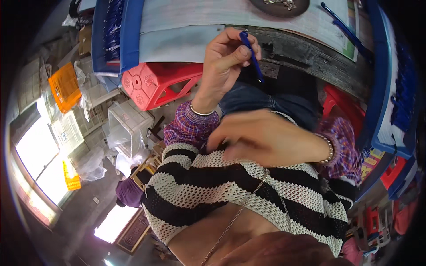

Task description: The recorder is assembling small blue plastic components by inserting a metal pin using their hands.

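My left hand (227,60) is closed around a slim blue pen (254,60), pinched between thumb and fingers near its upper end. The pen tilts down to the right, in front of the wooden table edge (301,51). Lower down, in front of my striped top, my right hand (270,138) is smeared by motion, with its fingers pointing left. Whether anything is in it does not show. Another blue pen-like piece (344,29) lies on the table at the far right. A dark round dish (280,9) with small shiny metal parts sits at the far edge of view.
Blue bins with blue pieces flank the table, one at left (131,35) and one at right (384,102). A red stool (142,84) stands left of my knees. Behind it are clear plastic crates (128,117) and an orange basket (65,88).
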Tool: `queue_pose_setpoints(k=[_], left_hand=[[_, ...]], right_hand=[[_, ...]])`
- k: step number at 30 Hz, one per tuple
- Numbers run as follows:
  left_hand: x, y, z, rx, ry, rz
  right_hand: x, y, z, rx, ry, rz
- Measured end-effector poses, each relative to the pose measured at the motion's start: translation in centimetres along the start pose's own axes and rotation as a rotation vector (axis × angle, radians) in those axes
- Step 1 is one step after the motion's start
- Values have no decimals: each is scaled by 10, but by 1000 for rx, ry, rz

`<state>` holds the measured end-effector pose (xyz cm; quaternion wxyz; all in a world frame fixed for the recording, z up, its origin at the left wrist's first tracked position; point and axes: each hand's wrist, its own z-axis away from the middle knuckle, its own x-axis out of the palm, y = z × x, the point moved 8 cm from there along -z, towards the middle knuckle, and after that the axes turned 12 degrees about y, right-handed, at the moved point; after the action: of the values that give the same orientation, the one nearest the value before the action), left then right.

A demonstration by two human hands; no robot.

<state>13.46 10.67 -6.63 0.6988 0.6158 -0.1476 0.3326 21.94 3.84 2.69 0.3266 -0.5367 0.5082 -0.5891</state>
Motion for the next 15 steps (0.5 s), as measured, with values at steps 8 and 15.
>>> queue_pose_setpoints(k=[8,15], left_hand=[[0,-14,7,-38,14,-57],[10,-25,8,-103,-14,11]], right_hand=[[-103,23,50,114,753,112],[-124,20,60,-163,880,401]])
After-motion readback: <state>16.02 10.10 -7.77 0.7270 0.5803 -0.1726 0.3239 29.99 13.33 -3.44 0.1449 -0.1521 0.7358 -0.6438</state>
